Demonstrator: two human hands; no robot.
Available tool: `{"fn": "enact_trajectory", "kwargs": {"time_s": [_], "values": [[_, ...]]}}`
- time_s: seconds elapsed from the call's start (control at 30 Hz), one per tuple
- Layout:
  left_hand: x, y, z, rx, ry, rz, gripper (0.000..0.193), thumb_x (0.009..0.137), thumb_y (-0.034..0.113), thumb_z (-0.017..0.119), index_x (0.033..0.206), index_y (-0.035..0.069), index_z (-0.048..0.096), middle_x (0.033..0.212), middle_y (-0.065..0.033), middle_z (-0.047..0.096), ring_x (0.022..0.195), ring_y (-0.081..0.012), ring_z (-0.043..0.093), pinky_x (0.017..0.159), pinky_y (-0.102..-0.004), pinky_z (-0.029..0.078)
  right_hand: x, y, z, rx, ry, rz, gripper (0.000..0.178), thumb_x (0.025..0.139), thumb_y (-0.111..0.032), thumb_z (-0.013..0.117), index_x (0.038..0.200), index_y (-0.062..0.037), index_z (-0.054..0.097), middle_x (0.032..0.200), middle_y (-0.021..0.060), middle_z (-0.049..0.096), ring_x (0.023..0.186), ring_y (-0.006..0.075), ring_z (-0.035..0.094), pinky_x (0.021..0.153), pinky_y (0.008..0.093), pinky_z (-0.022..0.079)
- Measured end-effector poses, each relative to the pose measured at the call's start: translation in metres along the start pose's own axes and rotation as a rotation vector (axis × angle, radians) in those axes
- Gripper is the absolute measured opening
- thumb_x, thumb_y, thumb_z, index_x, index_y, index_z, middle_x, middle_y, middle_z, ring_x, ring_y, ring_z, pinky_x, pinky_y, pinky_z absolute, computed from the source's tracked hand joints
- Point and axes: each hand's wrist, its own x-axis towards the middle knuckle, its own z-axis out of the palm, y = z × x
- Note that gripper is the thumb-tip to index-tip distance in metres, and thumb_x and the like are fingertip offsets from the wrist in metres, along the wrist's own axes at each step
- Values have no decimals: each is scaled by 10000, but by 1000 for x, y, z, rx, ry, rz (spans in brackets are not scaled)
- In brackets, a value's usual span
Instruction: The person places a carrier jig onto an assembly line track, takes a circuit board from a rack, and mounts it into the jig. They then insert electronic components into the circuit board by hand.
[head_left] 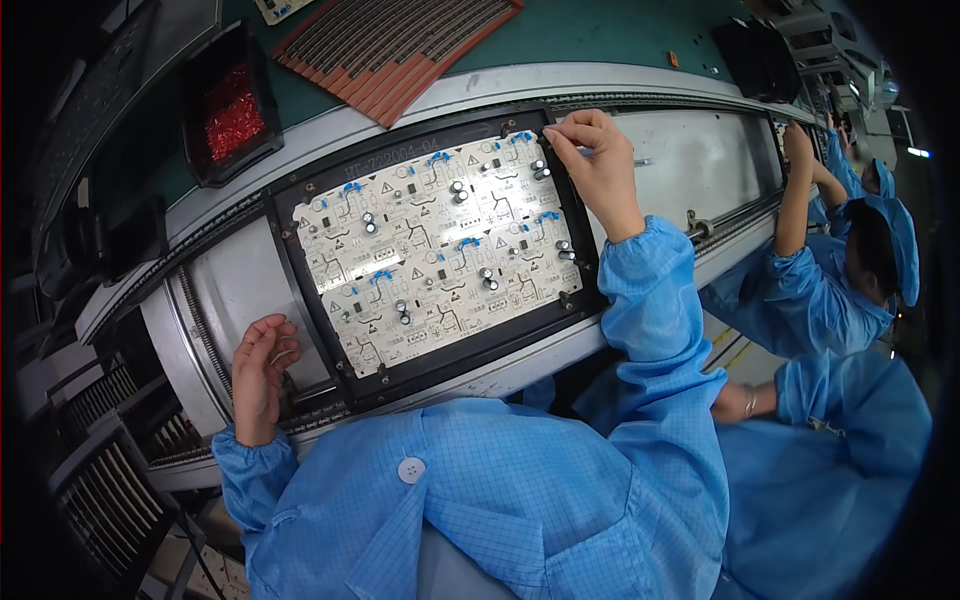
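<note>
A white circuit board panel (440,262) lies in a black carrier frame (345,375) on the conveyor. Blue parts and dark cylindrical capacitors stand on it in several repeated groups. At the frame's far right corner is my right hand (600,170), thumb and forefinger pinched together. Whatever is between those fingertips, if anything, is too small to make out. My left hand (262,372) hovers over the conveyor, just left of the frame, and touches neither board nor frame. Its fingers are loosely bent and a little apart, with nothing visible in them.
A black bin (232,110) of small red parts stands beyond the conveyor at the far left. Next to it lie brown strips (395,50) on a green surface (600,40). Co-workers in blue, one with a blue cap (893,235), stand along the line on the right.
</note>
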Motion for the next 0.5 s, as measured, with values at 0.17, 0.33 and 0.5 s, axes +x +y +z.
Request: {"fn": "enact_trajectory", "kwargs": {"time_s": [0.17, 0.33, 0.5], "values": [[5, -4, 4, 47, -12, 41, 264, 990, 230, 515, 1164, 51, 600, 1031, -52, 656, 912, -133, 612, 807, -295, 497, -6, 7, -2, -137, -7, -64, 177, 838, -138, 719, 922, 18, 721, 953, 80, 619, 872, 175, 610, 733, 274, 485], [20, 14, 32, 216, 32, 371, 223, 967, 150, 574, 1159, 40, 602, 1030, -45, 641, 860, -103, 593, 708, -260, 489, -10, 4, -4, -69, -23, -32, 167, 872, -56, 687, 1016, 27, 707, 1016, 49, 624, 927, 130, 595, 795, 245, 478], [39, 66, 70, 706, 197, 869, 219, 876, 112, 668, 1079, 30, 654, 959, -72, 621, 806, -138, 591, 594, -274, 457, -17, 17, -14, 248, -18, 6, 373, 926, -130, 648, 1268, 6, 590, 1074, 73, 640, 911, 133, 622, 785, 254, 517]]}}
